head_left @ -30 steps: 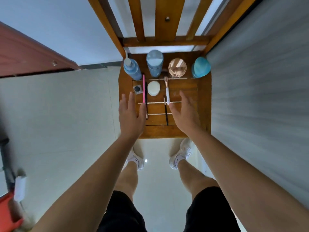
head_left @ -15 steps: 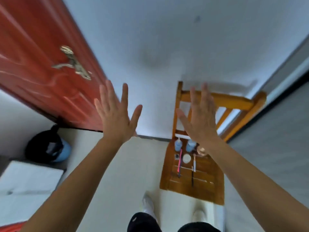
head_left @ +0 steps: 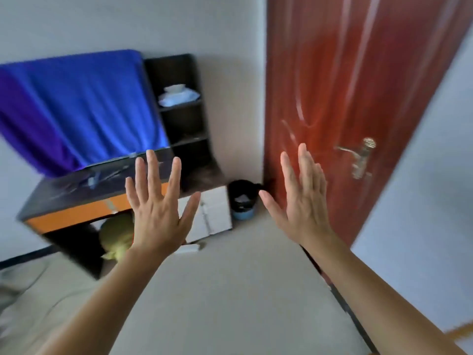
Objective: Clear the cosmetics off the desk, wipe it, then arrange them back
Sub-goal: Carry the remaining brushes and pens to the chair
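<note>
Where hands (head_left: 230, 208) spread empty, desk (head_left: 84, 190) and bin (head_left: 242, 201) beyond

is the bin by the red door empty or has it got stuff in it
Not empty. The bin, lined with a black bag, shows something pale and crumpled inside its mouth. How full it is, cannot tell.

door (head_left: 345, 98): glossy red wood | handle (head_left: 361, 160): shiny metal | drape (head_left: 76, 106): blue cloth | desk (head_left: 84, 190): dark glossy top

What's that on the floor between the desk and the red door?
In the head view, a black bin with a blue base stands on the floor between the desk and the red door, against the wall.
</note>
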